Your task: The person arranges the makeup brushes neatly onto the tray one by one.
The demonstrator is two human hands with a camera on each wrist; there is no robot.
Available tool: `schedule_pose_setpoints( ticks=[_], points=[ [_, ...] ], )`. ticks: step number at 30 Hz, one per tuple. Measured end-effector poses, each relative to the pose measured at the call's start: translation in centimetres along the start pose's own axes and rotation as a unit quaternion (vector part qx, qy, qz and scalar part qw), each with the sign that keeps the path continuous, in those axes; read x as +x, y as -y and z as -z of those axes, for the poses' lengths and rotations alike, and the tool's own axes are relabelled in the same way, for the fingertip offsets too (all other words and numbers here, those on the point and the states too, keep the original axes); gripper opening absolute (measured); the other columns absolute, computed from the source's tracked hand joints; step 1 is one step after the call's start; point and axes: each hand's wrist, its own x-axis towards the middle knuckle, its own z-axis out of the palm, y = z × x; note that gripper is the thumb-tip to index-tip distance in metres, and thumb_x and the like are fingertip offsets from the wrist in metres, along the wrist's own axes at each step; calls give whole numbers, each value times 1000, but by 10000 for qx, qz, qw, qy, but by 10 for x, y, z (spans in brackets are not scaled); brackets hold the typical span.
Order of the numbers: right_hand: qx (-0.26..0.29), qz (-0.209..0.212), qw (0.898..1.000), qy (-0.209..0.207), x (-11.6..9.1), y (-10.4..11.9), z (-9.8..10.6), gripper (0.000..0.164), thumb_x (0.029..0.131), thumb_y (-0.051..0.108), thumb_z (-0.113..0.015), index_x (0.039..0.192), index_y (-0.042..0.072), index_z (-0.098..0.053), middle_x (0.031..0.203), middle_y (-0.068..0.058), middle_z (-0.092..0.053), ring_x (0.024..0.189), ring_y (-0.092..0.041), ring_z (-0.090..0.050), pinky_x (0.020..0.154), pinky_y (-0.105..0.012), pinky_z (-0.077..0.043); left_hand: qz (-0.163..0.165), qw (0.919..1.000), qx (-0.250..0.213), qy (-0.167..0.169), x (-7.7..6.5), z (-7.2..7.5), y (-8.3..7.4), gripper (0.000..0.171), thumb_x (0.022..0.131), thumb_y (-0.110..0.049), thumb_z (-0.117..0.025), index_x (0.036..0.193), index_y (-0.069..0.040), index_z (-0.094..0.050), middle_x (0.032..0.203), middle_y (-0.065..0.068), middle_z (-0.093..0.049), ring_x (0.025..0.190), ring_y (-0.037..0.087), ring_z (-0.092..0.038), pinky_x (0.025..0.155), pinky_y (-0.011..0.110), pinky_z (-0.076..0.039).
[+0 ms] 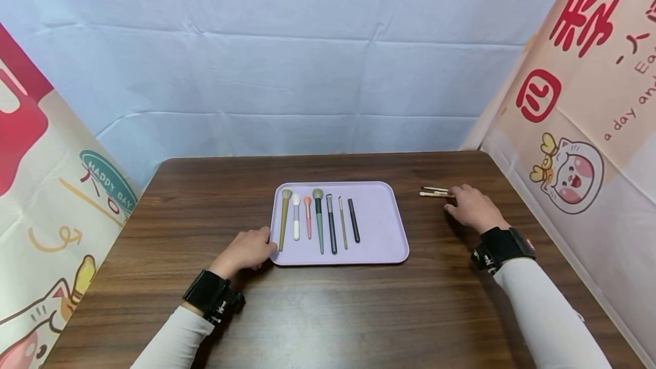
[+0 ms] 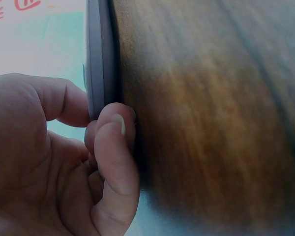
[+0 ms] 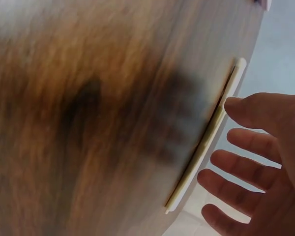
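Observation:
A lilac tray (image 1: 381,229) lies in the middle of the table, bearing several makeup brushes side by side with their handles toward me. Among them are an olive brush (image 1: 284,224), a white-tipped brush (image 1: 296,218), a pink brush (image 1: 308,218), a green brush (image 1: 320,218) and a black one (image 1: 354,222). With thumb and fingers my left hand (image 1: 248,249) pinches the tray's left edge near its front corner. To the right of the tray, my right hand (image 1: 474,208) reaches over two slim brushes (image 1: 430,194), fingers spread and fairly straight. In the right wrist view, its thumb tip overlaps the pale brush (image 3: 238,71).
The dark wooden table (image 1: 328,312) ends at a pale blue cloth (image 1: 287,90) behind. Printed cloths hang at the left (image 1: 56,187) and right (image 1: 589,118) sides. Each wrist wears a black camera band.

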Motion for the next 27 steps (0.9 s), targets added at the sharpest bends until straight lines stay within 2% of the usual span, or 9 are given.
schedule_pose_setpoints(
  ticks=[7, 18, 23, 27],
  points=[
    [-215, 188, 9995, -153, 7, -10, -7, 38, 97, 16, -64, 124, -10, -59, 123, -35, -56, 111, -53, -55, 89, -69, -43, 39, 10000, 6, 6, -1, 0, 0, 19, 96, -22, -57, 103, -5, -59, 62, 5, -60, 48, 18, -59, 49, 30, -45],
    [-357, 382, 9984, -224, 10, -9, -5, 30, 96, 12, -65, 118, -9, -63, 115, -32, -58, 105, -51, -57, 84, -65, -46, 41, 10000, -8, -8, -1, -1, 0, 21, 96, -22, -57, 106, -4, -59, 63, 5, -60, 48, 18, -59, 48, 31, -46],
    [-457, 444, 9974, -340, 14, -11, -6, 27, 93, 6, -66, 116, -8, -64, 112, -32, -59, 103, -51, -58, 81, -66, -47, 54, 10000, 0, -19, 0, -1, 1, 21, 96, -22, -56, 106, -4, -60, 64, 5, -60, 48, 18, -59, 48, 30, -46],
    [-399, 443, 9978, -280, 17, -12, -6, 24, 92, 0, -63, 115, -7, -64, 111, -31, -59, 104, -52, -57, 82, -66, -47, 70, 10000, 15, -21, 0, -1, 0, 20, 96, -22, -56, 105, -5, -59, 64, 5, -60, 48, 18, -59, 49, 31, -46]
  ],
)
